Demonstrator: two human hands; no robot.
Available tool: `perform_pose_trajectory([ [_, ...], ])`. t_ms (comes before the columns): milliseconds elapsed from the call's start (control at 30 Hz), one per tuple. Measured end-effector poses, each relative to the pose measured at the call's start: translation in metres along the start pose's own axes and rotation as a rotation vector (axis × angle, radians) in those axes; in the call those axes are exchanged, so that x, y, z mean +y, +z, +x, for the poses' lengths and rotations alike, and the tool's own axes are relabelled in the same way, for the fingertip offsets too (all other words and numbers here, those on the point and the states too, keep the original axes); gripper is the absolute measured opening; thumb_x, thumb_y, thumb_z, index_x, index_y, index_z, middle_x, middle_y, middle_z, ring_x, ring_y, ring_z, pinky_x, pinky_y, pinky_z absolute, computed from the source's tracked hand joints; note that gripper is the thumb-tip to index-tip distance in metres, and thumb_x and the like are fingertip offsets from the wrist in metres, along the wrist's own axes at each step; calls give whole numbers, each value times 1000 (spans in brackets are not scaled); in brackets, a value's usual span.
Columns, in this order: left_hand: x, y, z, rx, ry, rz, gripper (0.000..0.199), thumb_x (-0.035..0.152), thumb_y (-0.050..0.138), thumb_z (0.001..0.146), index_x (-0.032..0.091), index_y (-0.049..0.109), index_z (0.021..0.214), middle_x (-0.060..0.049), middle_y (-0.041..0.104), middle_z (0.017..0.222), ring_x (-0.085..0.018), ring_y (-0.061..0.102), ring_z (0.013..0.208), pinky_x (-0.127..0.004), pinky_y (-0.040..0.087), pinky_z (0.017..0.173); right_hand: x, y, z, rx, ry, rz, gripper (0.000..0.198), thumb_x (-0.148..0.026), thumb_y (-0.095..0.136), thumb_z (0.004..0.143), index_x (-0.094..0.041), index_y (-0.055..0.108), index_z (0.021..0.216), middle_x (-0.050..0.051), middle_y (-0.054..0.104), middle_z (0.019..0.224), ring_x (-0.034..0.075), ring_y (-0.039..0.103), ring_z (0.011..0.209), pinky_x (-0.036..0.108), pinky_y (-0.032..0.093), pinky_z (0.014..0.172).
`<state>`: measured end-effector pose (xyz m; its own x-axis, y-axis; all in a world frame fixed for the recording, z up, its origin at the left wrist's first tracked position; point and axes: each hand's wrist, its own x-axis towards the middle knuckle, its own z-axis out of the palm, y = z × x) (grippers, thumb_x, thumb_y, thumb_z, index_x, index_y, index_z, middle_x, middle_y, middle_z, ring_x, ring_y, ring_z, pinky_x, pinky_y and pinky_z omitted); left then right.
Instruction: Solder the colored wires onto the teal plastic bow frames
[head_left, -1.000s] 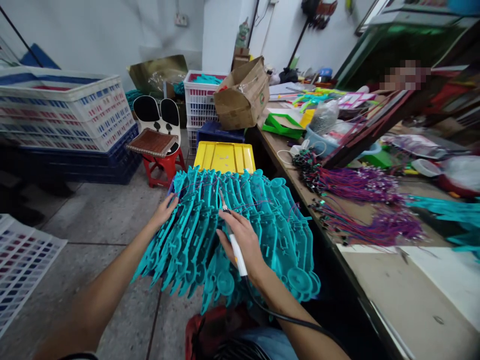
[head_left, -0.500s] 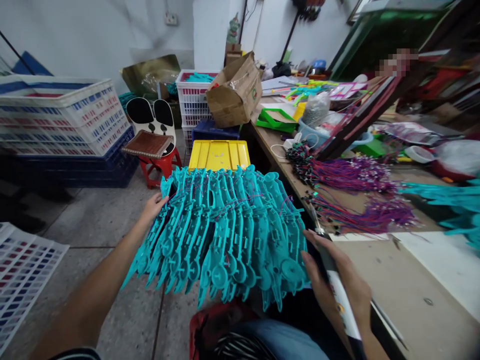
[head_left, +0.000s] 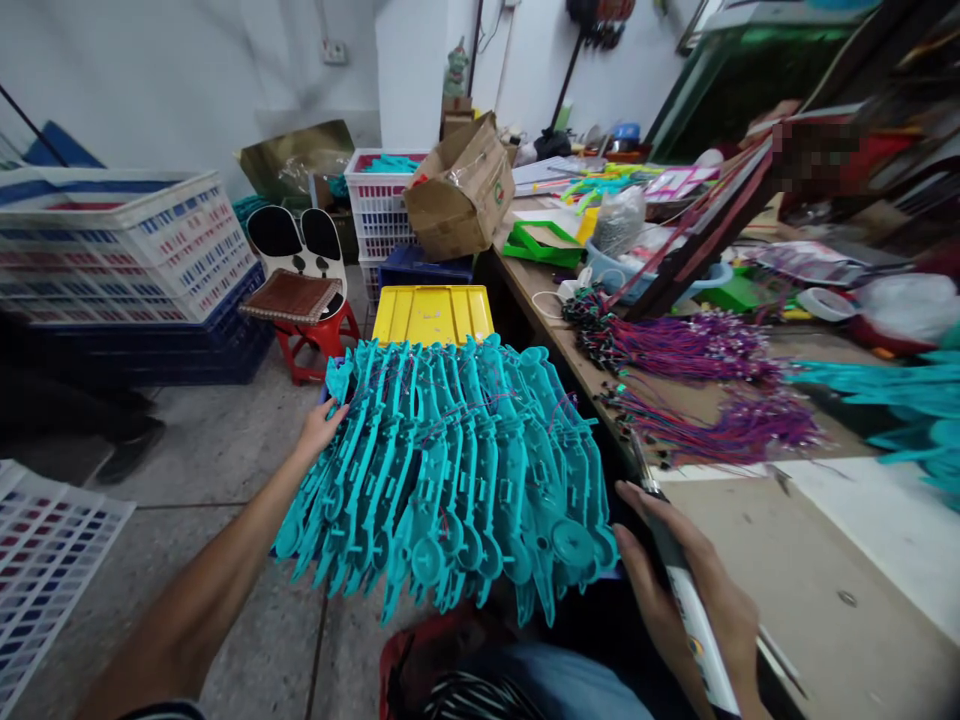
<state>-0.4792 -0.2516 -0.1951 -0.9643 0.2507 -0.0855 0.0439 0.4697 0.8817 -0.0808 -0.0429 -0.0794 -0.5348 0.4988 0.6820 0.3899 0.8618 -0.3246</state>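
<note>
Head view: right hand curls round a soldering iron; left hand touches teal parts, its grip unclear.

I am looking remotely into an assembly workshop: matching teal plastic parts are lying in rows, bundles of red and purple wires are covering part of a cluttered tabletop, slatted crates are standing stacked on the floor, and the right hand is holding a pen-shaped, metal-tipped tool.
</note>
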Motion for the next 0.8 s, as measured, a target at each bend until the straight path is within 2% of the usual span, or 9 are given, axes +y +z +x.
perform_pose_trajectory([
  [67,0,1,-2,-21,1,-8,42,33,65,79,14,66,116,-11,63,130,-28,51,129,-39,37,110,0,-1,0,-18,3,14,39,-41,55,91,-24,54,127,5,71,114,20,70,100,32,55,91],
  [300,0,-4,-6,-95,8,-59,44,32,60,81,16,63,122,-9,64,129,-26,54,127,-38,39,109,17,4,-10,67,9,34,40,-44,57,89,-25,57,125,3,72,111,20,70,98,30,57,88],
  [467,4,-1,-4,-106,-23,-104,56,33,56,86,12,49,136,-12,72,112,-26,67,104,-39,52,94,19,4,-12,54,0,46,40,-44,57,89,-26,57,126,2,72,113,20,70,99,31,57,89],
  [600,8,0,-6,-83,-22,-102,53,35,60,84,11,57,131,-11,74,106,-27,67,105,-39,50,96,21,2,-13,84,4,29,42,-43,58,90,-26,56,128,2,71,114,19,70,98,29,57,85],
  [733,6,-1,-11,-40,-9,-90,49,36,59,83,14,63,126,-10,69,120,-26,60,119,-37,45,103,24,2,-15,73,0,31,42,-42,58,90,-25,57,127,3,71,114,20,70,99,29,56,85],
  [800,5,-1,-11,-34,-10,-85,46,35,58,82,14,65,123,-11,67,123,-25,61,119,-36,46,103,25,3,-15,69,6,41,41,-42,57,90,-25,57,127,3,71,114,20,70,100,30,56,87],
])
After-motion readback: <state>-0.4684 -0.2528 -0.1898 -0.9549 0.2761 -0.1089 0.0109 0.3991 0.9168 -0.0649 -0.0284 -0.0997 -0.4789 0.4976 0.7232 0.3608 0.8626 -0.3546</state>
